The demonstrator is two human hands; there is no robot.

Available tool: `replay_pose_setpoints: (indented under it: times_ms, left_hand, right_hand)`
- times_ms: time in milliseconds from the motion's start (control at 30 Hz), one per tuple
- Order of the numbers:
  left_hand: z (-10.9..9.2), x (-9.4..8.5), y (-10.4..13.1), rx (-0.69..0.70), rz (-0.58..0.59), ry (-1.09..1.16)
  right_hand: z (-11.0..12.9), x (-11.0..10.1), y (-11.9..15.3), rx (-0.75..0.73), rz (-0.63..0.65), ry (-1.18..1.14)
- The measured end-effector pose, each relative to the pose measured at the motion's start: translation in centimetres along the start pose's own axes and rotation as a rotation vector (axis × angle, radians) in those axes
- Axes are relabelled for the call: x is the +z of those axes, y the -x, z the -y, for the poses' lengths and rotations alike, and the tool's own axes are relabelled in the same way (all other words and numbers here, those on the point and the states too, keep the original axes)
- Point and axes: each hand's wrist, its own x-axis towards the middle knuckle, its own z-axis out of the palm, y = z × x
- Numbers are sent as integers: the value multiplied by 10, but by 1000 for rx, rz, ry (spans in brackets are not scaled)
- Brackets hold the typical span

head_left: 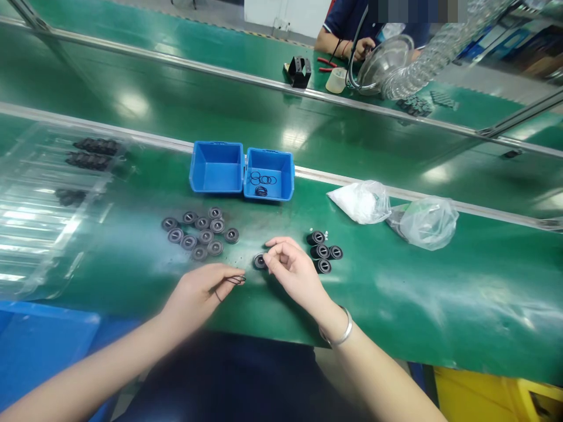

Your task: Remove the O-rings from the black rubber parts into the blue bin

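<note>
Black O-rings (236, 279) are pinched between the thumb and fingers of my left hand (203, 292), just above the green bench. My right hand (294, 268) has its fingers closed at the side of a round black part (259, 261) that sits on the bench. Left of it lies a group of several similar round black parts (205, 236), each with a slotted centre. To the right of my right hand stands a smaller cluster of black parts (322, 251), with small white bits beside them. More O-rings (261, 191) lie in the right blue bin (281, 196).
A second blue bin (216, 186) adjoins on the left. Clear plastic trays (39, 217) with dark parts cover the far left. Two plastic bags (363, 202) lie at the back right. Beyond the metal rail, a co-worker (336, 41) sits near a clear duct (411, 79).
</note>
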Motion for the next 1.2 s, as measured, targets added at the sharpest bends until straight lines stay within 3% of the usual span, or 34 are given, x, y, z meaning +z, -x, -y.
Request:
replay_pose_setpoints:
  times_ms: [200,367,667,767,900,1200]
  left_hand:
    - [9,12,0,399,-26,-260]
    - [10,17,-5,588,92,-395]
    - [13,15,-5,666,195,-505]
    - [12,15,-4,681,213,-526]
    - [10,15,-5,670,203,-534]
    - [9,14,-6,639,239,-507]
  right_hand:
    - [-9,1,-7,17,-3,49]
    - [-12,2,-8,18,-8,35]
    - [-16,0,-16,347,266,-240]
    - [-12,-2,-24,432,304,-271]
    - [-12,0,-23,449,249,-437]
    - [-19,17,15,318,45,-684]
